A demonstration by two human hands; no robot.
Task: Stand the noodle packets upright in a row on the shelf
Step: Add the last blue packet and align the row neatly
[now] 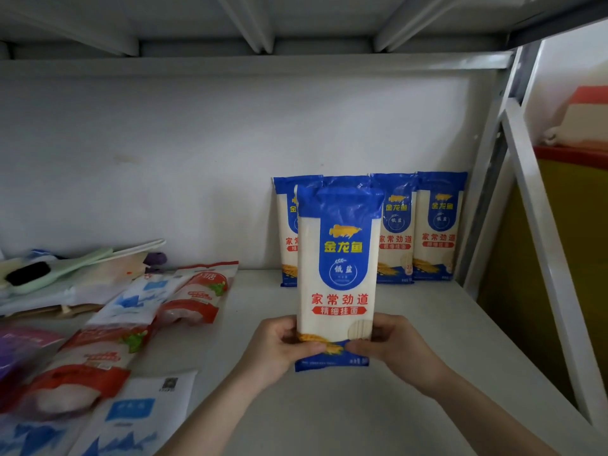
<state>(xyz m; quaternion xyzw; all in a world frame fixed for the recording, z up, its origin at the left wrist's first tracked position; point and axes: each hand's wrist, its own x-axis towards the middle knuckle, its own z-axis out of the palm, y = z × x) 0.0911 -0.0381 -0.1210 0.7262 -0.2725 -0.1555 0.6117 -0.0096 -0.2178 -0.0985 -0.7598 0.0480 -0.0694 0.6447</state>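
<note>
A blue-and-white noodle packet (339, 274) stands upright in the middle of the view, held at its lower end. My left hand (283, 348) grips its bottom left corner and my right hand (394, 345) grips its bottom right corner, thumbs on the front. Behind it, several matching noodle packets lean upright in a row against the back wall: one partly hidden at the left (285, 232), one in the middle (396, 232) and one at the right (439, 225). They stand on the white shelf (411, 324).
Red-and-white bags (194, 297) and blue-and-white bags (138, 413) lie flat on the shelf's left half. A green brush (49, 271) rests at the far left. A metal upright (493, 179) bounds the shelf on the right; another shelf board is overhead.
</note>
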